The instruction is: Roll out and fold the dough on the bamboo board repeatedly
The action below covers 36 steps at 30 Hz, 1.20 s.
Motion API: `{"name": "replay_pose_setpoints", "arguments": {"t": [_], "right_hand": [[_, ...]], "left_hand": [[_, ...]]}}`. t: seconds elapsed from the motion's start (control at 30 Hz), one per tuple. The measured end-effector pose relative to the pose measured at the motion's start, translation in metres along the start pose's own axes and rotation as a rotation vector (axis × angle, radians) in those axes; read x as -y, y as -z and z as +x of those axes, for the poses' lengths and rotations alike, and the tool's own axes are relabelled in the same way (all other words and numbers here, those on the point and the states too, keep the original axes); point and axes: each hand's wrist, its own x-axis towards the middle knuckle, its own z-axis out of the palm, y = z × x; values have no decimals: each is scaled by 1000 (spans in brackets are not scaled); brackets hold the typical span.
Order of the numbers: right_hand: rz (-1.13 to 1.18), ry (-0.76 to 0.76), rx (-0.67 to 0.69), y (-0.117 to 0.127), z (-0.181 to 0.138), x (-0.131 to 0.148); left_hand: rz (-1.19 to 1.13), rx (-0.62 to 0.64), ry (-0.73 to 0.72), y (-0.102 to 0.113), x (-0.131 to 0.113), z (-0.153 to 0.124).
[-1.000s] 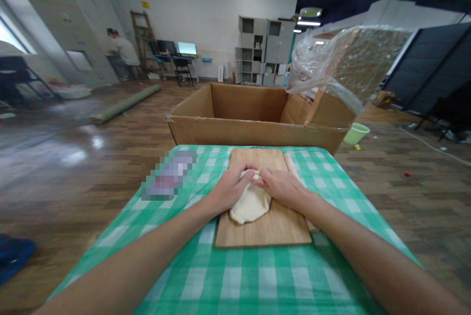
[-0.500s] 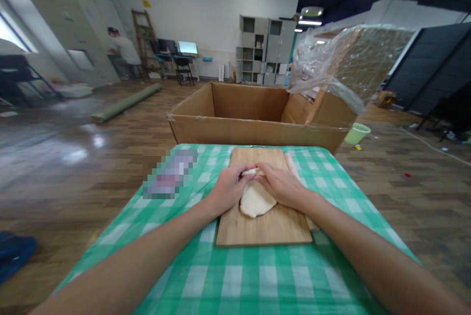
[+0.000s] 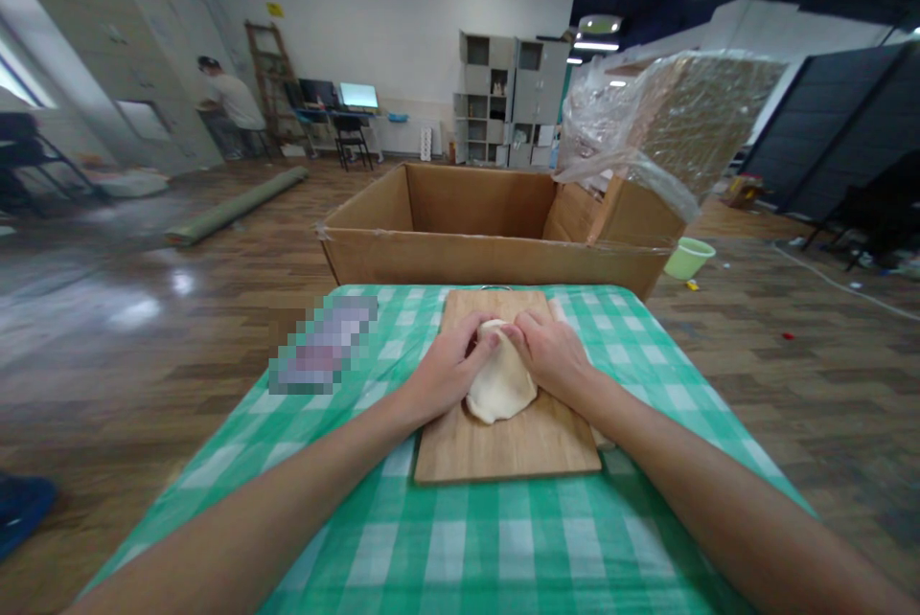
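Observation:
A flat, pale piece of dough [image 3: 501, 387] lies on a wooden cutting board [image 3: 507, 452]. My left hand [image 3: 454, 361] grips its far left edge, thumb on top and fingers curled beneath or behind. On the far right edge, my right hand [image 3: 552, 352] is closed with thumb and fingers pinching the dough. Both thumbs come close together near the dough's far end. The near part of the dough rests loose on the board. Partly hidden behind my right hand, a pale rod-like thing [image 3: 559, 310] lies along the board's right side.
A green-and-white checked cloth [image 3: 460, 548] covers the table. A blurred-out object [image 3: 327, 347] lies at the left. Beyond the far edge stands a large open cardboard box [image 3: 489, 256], with a light green bin [image 3: 690, 258] to its right. A person [image 3: 234, 102] sits far off at left.
The dough's far edge, folded over between my fingers before, now lies more opened out. My right hand has curled in tighter, and its thumb has moved. The view has shifted slightly.

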Motion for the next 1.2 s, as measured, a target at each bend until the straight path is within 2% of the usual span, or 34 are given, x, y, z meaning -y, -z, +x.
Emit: {"name": "replay_pose_setpoints", "arguments": {"t": [0.2,0.3,0.43,0.53,0.63,0.73,0.8,0.9,1.03,1.2], "right_hand": [[227,30,61,4,-4,16],[261,79,87,0,-3,16],[220,136,15,-7,-1,11],[246,116,-70,-7,0,11],[339,19,-166,-4,1,9],[432,-207,-308,-3,3,2],[510,-310,-368,-4,3,-2],[615,-278,-295,-7,3,-2],[530,-168,-111,-8,3,3],[459,-223,-111,-3,8,4]], "left_hand": [[82,-70,24,-10,-4,-4],[121,-103,63,-13,-7,-3],[175,-105,85,-14,-12,-1],[144,-129,98,-14,-14,2],[-35,-141,98,-13,-12,2],[-220,-60,100,-11,-9,2],[-238,-22,97,-11,-7,1],[-180,-50,125,-13,-6,1],[-175,-77,206,-15,-6,1],[-166,-130,225,-13,-12,3]]}}
